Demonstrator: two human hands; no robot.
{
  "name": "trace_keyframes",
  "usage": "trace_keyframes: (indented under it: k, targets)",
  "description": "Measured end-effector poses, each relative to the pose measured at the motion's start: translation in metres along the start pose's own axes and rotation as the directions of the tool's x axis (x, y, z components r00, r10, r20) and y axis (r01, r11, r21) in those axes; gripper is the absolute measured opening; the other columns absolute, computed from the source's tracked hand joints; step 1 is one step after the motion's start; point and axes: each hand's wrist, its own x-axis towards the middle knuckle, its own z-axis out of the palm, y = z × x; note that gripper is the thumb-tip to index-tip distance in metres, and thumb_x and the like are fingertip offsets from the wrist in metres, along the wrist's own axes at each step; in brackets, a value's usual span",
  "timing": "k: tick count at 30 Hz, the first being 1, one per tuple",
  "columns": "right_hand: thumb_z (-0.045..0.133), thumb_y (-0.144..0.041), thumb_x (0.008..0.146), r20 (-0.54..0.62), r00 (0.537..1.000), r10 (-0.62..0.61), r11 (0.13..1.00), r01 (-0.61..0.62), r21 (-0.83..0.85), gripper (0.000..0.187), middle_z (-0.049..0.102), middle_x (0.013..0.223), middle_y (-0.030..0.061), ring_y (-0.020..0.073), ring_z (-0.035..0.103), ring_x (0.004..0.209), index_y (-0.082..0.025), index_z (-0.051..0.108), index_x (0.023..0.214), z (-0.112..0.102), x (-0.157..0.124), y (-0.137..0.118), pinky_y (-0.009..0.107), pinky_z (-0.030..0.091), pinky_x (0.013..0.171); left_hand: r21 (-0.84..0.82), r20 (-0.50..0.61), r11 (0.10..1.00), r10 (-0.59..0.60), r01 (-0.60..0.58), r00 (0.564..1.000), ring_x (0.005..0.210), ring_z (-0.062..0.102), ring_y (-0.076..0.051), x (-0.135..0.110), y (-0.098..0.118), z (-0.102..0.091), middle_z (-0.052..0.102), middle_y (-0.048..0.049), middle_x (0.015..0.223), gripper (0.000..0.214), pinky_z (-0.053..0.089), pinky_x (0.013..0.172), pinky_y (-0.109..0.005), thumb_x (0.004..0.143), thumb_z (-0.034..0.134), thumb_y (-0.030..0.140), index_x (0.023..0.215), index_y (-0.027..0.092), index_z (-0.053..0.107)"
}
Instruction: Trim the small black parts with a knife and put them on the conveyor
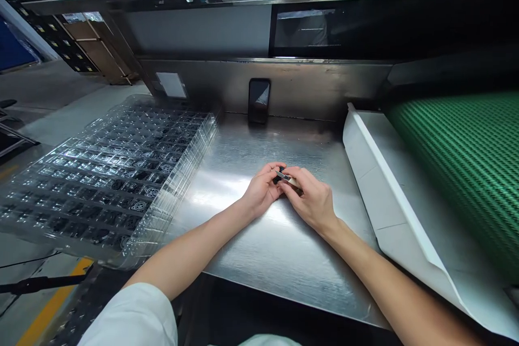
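Left hand [263, 190] is curled up, fingertips pinching a small dark part [279, 171] mid-table [251, 248]. Right hand [312, 200] grips tweezers [285, 177], fingers closed round them. Both forearms angle inward, wrists resting on the steel. The tweezers lie roughly sideways, tips pointing left at the part.

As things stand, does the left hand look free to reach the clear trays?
Probably not right away: the left hand pinches a small black part against the right hand's tool. The steel table toward the trays lies bare.
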Motion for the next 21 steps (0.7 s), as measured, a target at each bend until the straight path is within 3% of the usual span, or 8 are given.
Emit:
trace_keyframes:
  k: [6,10,15,21]
  targets:
    - [0.052,-0.029,0.112,0.041,0.997,-0.062,0.995,0.065,-0.081,0.025,0.068,0.119,0.0026,0.014,0.062,0.07,-0.023,0.07,0.128,-0.0004,0.0005,0.0048,0.029,0.042,0.059,-0.019,-0.002,1.0,0.008,-0.008,1.0,0.07,0.058,-0.01,-0.0002,-0.0021,0.0021,0.07,-0.0083,0.103,0.012,0.051,0.069,-0.022,0.09,0.057,0.008,0.1,0.014,0.061]
    - [0.051,-0.027,0.112,0.069,0.996,-0.061,0.997,0.057,0.059,0.028,0.068,0.119,0.0041,0.0149,0.065,0.077,-0.023,0.069,0.133,0.0005,-0.0009,0.0078,0.027,0.046,0.062,-0.017,-0.013,1.0,0.008,-0.008,1.0,0.073,0.06,-0.01,-0.0005,-0.0006,0.0015,0.071,-0.0132,0.113,0.011,0.049,0.067,-0.021,0.098,0.049,0.008,0.1,0.013,0.058]
    - [0.053,-0.023,0.109,0.075,0.994,-0.077,0.984,0.063,0.169,0.024,0.067,0.107,0.0033,0.0128,0.059,0.068,-0.024,0.072,0.123,0.0023,-0.002,0.01,0.025,0.045,0.06,0.022,-0.01,1.0,0.007,-0.007,1.0,0.087,0.066,-0.016,-0.0015,0.0004,-0.0018,0.071,-0.0144,0.113,0.006,0.052,0.071,-0.024,0.1,0.053,0.013,0.1,0.015,0.058]
    - [0.055,-0.023,0.105,0.059,0.996,-0.064,0.984,0.053,0.169,0.016,0.068,0.105,0.0038,0.0151,0.062,0.073,-0.022,0.068,0.114,0.0048,-0.0008,0.01,0.027,0.044,0.062,0.021,-0.032,1.0,0.017,-0.017,0.999,0.077,0.062,-0.012,-0.001,-0.0009,-0.001,0.07,-0.0109,0.107,0.005,0.048,0.063,-0.02,0.095,0.063,0.016,0.099,0.014,0.061]
